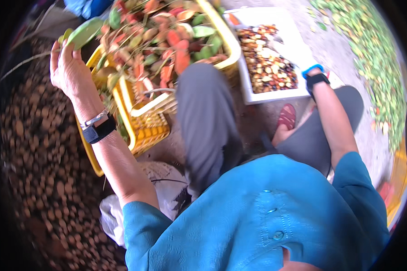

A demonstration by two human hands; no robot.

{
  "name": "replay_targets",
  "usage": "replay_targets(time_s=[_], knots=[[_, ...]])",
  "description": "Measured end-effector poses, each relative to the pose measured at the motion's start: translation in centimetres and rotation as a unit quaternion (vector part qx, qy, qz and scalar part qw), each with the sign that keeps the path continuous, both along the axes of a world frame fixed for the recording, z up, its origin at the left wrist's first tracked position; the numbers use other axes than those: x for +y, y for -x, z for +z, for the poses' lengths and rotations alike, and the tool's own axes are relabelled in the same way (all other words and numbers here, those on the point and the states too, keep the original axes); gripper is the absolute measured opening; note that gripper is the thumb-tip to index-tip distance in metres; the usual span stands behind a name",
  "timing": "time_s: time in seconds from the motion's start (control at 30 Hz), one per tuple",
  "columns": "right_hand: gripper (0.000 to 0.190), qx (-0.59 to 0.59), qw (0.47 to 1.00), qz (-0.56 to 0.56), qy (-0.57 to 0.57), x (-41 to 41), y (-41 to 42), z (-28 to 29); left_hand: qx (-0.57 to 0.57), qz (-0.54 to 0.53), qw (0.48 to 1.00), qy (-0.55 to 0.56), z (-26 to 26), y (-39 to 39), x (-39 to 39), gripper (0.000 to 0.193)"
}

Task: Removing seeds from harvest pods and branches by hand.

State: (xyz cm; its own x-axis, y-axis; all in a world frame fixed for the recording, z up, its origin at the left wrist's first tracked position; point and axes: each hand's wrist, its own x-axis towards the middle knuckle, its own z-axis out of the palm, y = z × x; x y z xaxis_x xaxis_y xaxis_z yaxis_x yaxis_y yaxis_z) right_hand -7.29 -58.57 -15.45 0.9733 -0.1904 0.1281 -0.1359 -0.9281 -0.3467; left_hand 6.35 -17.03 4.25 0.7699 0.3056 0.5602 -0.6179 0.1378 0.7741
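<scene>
My left hand (70,69) is raised at the left edge of a yellow plastic crate (235,50), gripping a flat green pod (85,33) between fingers and thumb. Heaped in the crate are orange, red and green seed pods (173,40), some split open. To the right, a white tray (281,96) holds many cream, brown and dark seeds (269,73). Over its right side is my right hand (290,56), in a white glove with a blue cuff. Motion blur and glare obscure its fingers, so whether it holds a seed cannot be made out.
A second yellow crate (130,144) stands beside the heaped one. Brown roundish pieces (51,162) cover the left side. Green and yellowish pieces (376,57) lie spread on the floor at right. A whitish plastic bag (112,216) lies by my left arm; my grey-trousered knee (203,101) rises between crate and tray.
</scene>
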Motion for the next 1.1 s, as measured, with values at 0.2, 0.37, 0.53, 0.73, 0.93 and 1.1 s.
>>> replay_targets(time_s=[0.2, 0.37, 0.53, 0.73, 0.93, 1.1], knots=[[0.022, 0.276, 0.821, 0.038, -0.499, 6.9, 2.3, 2.8, 0.174, 0.225, 0.956, -0.069, -8.3, 3.5, 15.4, 0.026], [0.020, 0.406, 0.727, 0.147, -0.534, 9.1, 3.5, -1.8, 0.285, 0.254, 0.880, -0.283, -16.2, 10.2, 23.2, 0.019], [0.022, 0.496, 0.819, 0.172, -0.231, 10.8, 5.5, -7.2, 0.167, 0.304, 0.884, -0.314, -17.3, 11.7, 16.5, 0.019], [0.039, 0.499, 0.847, 0.175, -0.055, 11.6, 7.3, -18.6, 0.055, 0.161, 0.810, -0.561, -20.9, 13.1, 11.1, 0.023], [0.036, 0.417, 0.898, 0.142, -0.001, 13.9, 8.7, -20.2, 0.481, 0.008, 0.853, -0.202, -27.2, 18.7, 11.2, 0.026], [0.031, 0.499, 0.856, 0.133, 0.032, 14.9, 7.9, -20.5, 0.587, -0.018, 0.776, -0.230, -30.0, 22.6, 10.8, 0.028]])
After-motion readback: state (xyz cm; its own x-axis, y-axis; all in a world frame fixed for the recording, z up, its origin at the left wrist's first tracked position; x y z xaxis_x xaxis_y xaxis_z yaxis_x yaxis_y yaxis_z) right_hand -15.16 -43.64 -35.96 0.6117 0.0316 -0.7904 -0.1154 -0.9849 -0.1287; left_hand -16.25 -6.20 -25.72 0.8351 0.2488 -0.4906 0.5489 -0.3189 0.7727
